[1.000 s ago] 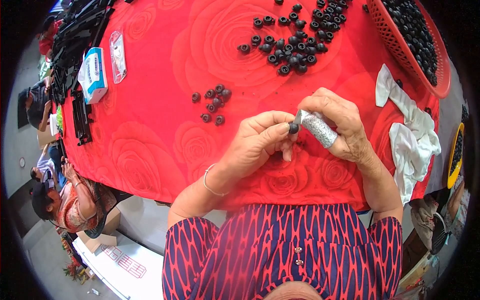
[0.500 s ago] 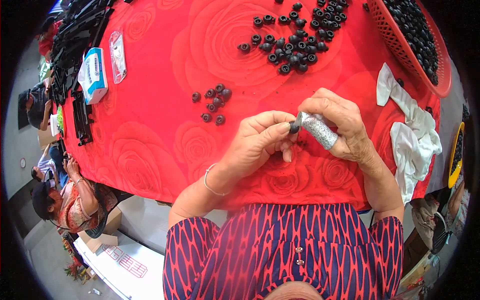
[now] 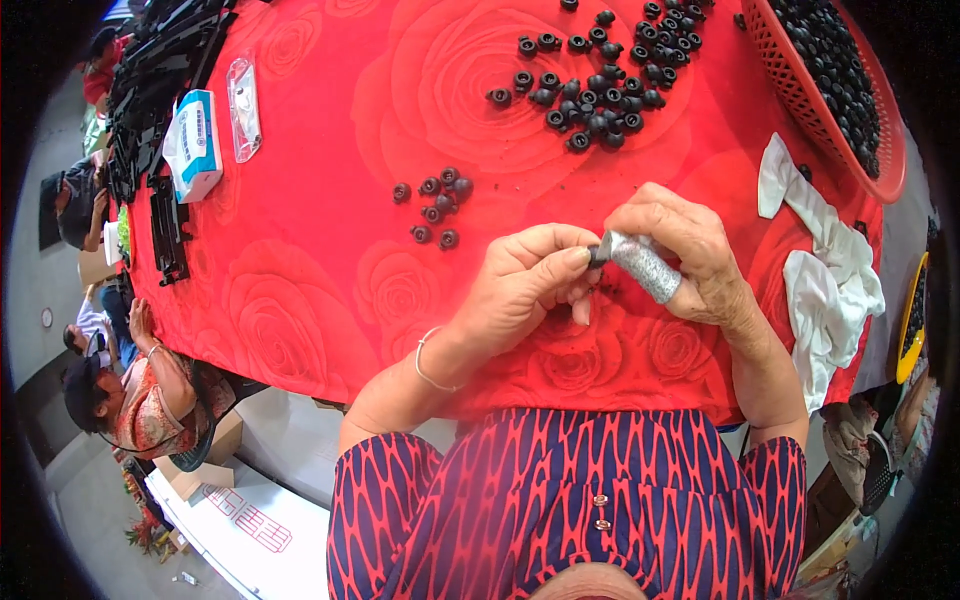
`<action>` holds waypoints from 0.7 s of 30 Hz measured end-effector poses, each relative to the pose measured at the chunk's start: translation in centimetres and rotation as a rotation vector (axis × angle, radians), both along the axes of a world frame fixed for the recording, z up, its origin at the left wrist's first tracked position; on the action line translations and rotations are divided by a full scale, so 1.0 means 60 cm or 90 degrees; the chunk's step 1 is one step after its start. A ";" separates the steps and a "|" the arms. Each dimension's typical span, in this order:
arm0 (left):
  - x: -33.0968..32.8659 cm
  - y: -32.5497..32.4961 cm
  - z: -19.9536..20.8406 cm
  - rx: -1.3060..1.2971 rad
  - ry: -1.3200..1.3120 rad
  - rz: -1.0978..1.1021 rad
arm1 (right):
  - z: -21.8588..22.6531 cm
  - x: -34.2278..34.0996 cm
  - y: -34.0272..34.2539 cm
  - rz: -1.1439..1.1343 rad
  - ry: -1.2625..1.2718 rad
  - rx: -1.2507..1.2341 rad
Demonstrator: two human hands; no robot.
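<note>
Between the thumb and forefinger of my left hand point(image 3: 535, 270) is a small round black part point(image 3: 598, 256), partly hidden by the fingertips. My right hand point(image 3: 690, 245) is closed beside it, fingers curled over a glittery silver tube-shaped piece point(image 3: 645, 265). This piece seems to sit over the right thumb, and its flat grey end touches or nearly touches the black part. Left of my hands, several similar black parts point(image 3: 433, 208) lie in a small group. A larger scattered heap of them point(image 3: 600, 100) lies farther away.
A red plastic basket point(image 3: 800, 110) full of black parts stands far right, above white gloves point(image 3: 825, 270). At the left are a tissue box point(image 3: 193, 150), a clear plastic packet point(image 3: 243, 110) and long black pieces point(image 3: 150, 100). Other people point(image 3: 150, 390) sit along the left table edge.
Both hands hold nearly the same place, still together at the black part. The black part has turned slightly and shows less between my fingers. The whole view has shifted a little.
</note>
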State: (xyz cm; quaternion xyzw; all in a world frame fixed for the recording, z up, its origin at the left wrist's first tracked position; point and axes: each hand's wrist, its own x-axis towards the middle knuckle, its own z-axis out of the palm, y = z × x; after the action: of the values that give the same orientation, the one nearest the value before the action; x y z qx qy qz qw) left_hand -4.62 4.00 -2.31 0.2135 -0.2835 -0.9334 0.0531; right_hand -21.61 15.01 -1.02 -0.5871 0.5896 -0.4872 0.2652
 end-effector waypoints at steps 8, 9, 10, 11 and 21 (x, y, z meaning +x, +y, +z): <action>0.001 -0.008 -0.008 0.010 0.020 -0.005 | -0.004 -0.011 0.001 0.069 -0.016 -0.023; 0.002 -0.009 -0.011 0.002 0.034 -0.017 | -0.005 -0.012 0.001 0.057 0.001 -0.038; 0.002 -0.008 -0.011 0.002 0.035 -0.017 | -0.002 -0.013 0.001 0.057 0.002 -0.038; 0.001 -0.005 -0.010 0.004 0.024 -0.004 | 0.004 -0.013 0.001 0.045 0.002 -0.023; 0.003 -0.013 -0.005 -0.020 -0.002 -0.016 | -0.003 0.033 -0.014 -0.060 0.262 -0.233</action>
State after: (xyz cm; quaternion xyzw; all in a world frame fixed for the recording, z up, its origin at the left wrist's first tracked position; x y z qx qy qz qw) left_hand -4.41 3.25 -2.63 0.2106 -0.3011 -0.9290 0.0439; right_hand -19.63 14.18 -1.22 -0.6839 0.5598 -0.4679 0.0064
